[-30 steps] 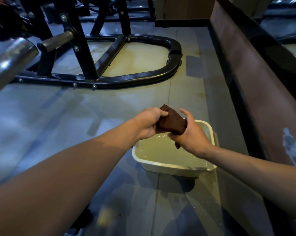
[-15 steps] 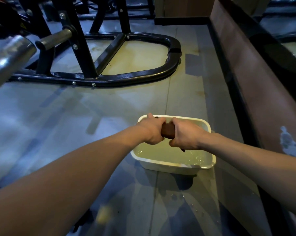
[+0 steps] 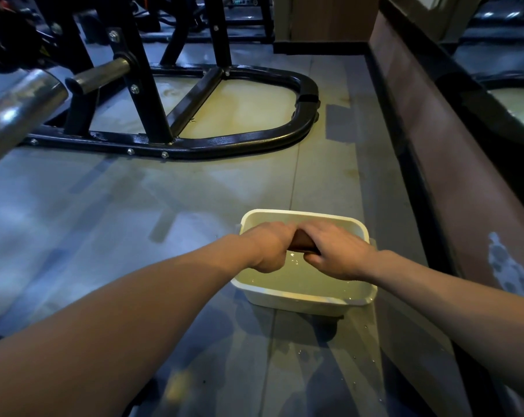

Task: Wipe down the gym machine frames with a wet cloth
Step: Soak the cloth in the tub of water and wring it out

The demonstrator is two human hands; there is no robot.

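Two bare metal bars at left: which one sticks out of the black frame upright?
The smaller, duller bar: it juts from the black frame's upright and ends in a black cap. The big shiny bar is nearer the camera and meets no upright in view.

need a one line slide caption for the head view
Left hand and right hand grip a rolled brown cloth over a white water basin, black machine frame beyond.

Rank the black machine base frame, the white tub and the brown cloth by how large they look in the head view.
1. Black machine base frame: largest, though farthest from the camera.
2. White tub: clearly smaller.
3. Brown cloth: smallest showing, but mostly hidden inside the left hand and right hand, so its full size is uncertain.
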